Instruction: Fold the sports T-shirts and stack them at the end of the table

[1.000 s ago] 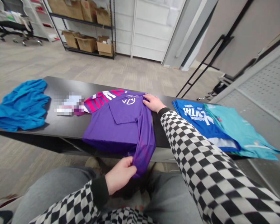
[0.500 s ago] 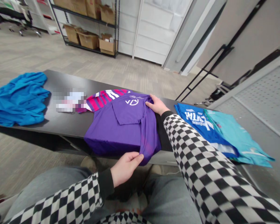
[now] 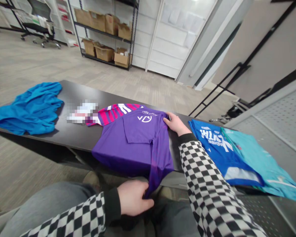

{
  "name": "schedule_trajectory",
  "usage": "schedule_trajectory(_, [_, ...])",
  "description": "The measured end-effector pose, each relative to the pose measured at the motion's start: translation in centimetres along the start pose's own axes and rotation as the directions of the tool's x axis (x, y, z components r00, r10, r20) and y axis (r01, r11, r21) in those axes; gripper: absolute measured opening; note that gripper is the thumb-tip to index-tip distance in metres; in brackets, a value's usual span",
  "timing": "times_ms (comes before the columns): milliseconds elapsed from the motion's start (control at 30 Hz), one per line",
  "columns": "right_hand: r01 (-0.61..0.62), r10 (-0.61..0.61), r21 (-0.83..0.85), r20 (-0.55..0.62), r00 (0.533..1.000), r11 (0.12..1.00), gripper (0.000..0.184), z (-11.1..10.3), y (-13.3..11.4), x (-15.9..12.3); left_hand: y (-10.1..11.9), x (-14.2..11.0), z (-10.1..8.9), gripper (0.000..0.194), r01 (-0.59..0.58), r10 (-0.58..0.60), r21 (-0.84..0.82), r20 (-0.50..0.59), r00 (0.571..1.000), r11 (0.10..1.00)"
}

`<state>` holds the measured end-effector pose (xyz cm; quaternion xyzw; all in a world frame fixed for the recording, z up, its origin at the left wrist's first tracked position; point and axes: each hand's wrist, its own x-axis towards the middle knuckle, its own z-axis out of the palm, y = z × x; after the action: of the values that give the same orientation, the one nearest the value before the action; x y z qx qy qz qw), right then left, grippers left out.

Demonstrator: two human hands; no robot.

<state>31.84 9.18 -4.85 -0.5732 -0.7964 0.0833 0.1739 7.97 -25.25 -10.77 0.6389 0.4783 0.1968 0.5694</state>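
Note:
A purple jersey [image 3: 128, 154] with white print lies partly folded on the black table, its lower edge draping over the front. One striped pink-and-white sleeve [image 3: 113, 113] points left. At the jersey's upper right corner, my right hand [image 3: 176, 123] pinches the fabric between thumb and fingers. My left hand [image 3: 134, 197] is below the table's front edge, closed on the hanging lower end of the cloth, which is drawn to a point there. Its fingertips are partly hidden by the fabric.
A crumpled blue garment [image 3: 32, 108] lies at the table's left end, with a blurred pale item [image 3: 82, 112] beside it. Folded blue [image 3: 217, 148] and turquoise [image 3: 261, 158] jerseys lie to the right, near a grey perforated panel [image 3: 283, 115]. Shelves with boxes [image 3: 103, 52] stand behind.
My left hand has moved down and toward me, stretching the jersey's lower end into a narrow point. My right hand keeps hold of the upper corner. The view has shifted slightly.

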Motion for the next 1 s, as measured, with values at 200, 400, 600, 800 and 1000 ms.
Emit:
schedule_trajectory(200, [-0.033, 0.035, -0.023, 0.075, 0.997, 0.999, 0.049, 0.2, 0.5, 0.9, 8.9, 0.2, -9.3, 0.032, -0.276, 0.288, 0.151, -0.059, 0.956, 0.949])
schedule_trajectory(400, [-0.055, 0.063, -0.06, 0.143, 0.988, 0.997, 0.051, -0.2, 0.5, 1.7, 9.4, 10.8, -18.5, 0.063, -0.015, 0.356, 0.808, -0.243, 0.902, 0.589])
schedule_trajectory(600, [-0.105, 0.118, -0.114, 0.116, 0.986, 0.988, 0.053, -0.2, 0.9, 2.6, 5.8, 14.7, -22.7, 0.088, 0.157, 0.131, 0.887, -0.235, 0.963, 0.434])
schedule_trajectory(800, [-0.088, 0.083, -0.127, -0.04, 0.996, 0.988, 0.054, -1.0, -0.8, 1.4, 5.0, 14.5, -23.4, 0.091, 0.185, 0.161, 0.896, -0.269, 0.95, 0.403])
schedule_trajectory(1000, [0.132, -0.124, -0.05, 0.147, 0.981, 0.99, 0.084, 0.4, -5.4, -1.2, 4.0, 15.0, -23.8, 0.089, 0.174, 0.19, 0.899, -0.267, 0.945, 0.401])
